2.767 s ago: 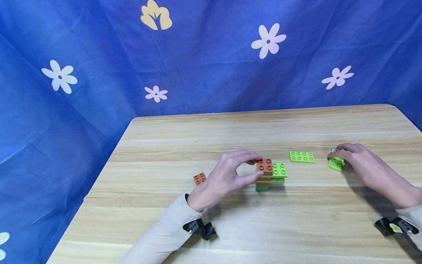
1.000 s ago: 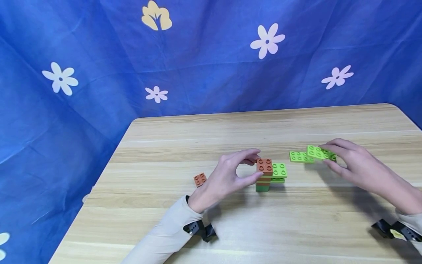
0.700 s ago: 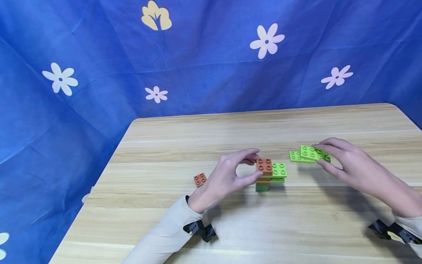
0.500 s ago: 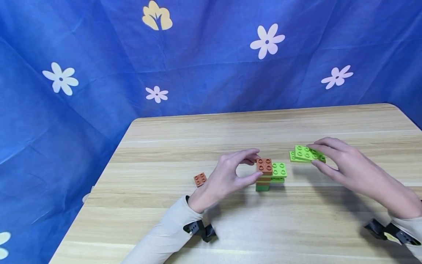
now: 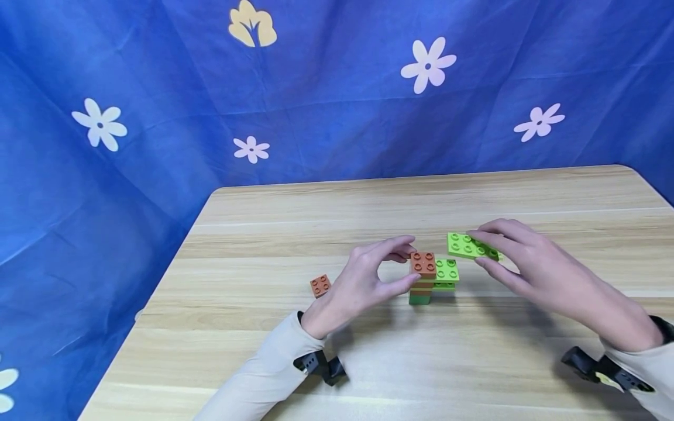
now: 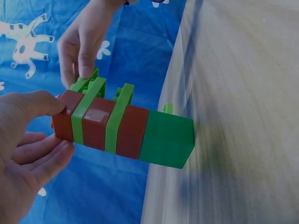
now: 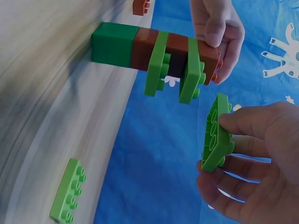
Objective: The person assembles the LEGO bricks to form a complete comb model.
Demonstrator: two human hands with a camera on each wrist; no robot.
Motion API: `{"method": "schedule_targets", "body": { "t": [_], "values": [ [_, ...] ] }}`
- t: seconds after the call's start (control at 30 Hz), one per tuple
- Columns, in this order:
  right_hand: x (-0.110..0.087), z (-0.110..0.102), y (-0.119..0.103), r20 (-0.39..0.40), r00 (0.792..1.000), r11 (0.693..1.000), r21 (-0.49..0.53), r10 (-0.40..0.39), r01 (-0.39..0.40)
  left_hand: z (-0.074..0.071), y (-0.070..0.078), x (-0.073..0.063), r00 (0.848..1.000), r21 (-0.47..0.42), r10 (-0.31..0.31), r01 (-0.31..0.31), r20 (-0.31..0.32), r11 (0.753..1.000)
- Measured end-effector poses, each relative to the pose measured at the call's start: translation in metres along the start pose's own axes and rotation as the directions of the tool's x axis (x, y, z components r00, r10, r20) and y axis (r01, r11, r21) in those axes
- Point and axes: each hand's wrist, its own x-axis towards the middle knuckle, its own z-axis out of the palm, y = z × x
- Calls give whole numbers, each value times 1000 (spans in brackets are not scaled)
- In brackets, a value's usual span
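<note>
- Left hand near the middle of the head view, thumb and fingers curled round the top of the brick tower, pinching its brown top brick.
- Thumb on the near side of the tower, fingers on the far side, palm well off it.
- Tower standing upright on the wooden table, just right of the middle: dark green brick at the bottom, then brown bricks with light green plates poking out to the right.
- Right hand at the right of the head view, pinching a light green flat plate between thumb and fingers.
- Plate held up in the air, tilted, just above and right of the tower top, not touching it.
- In the right wrist view, same plate gripped by its edge, close to the green plates on the tower.
- Another green plate lying flat on the table, lower left of the right wrist view.
- Small brown brick alone on the table, left of the left hand.
- Blue flower cloth hanging behind the table.
</note>
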Motion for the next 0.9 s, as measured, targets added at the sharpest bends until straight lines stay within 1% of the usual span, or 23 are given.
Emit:
{"method": "schedule_targets", "body": {
  "t": [0.17, 0.37, 0.6, 0.9],
  "values": [
    [5, 1, -5, -15, 1000, 1000, 23, -19, 20, 0, 0, 0, 1000, -12, -7, 7, 0, 1000],
    [11, 4, -10, -44, 996, 996, 56, -72, 75, 1, -1, 0, 1000, -20, -19, 19, 1, 1000],
    [16, 9, -15, -60, 991, 989, 71, -123, 127, 0, 1, 1, 1000, -13, -16, 16, 2, 1000],
    [20, 14, -21, -71, 986, 984, 89, -151, 157, 0, 0, 1, 1000, -36, -22, 22, 9, 999]
  ]
}}
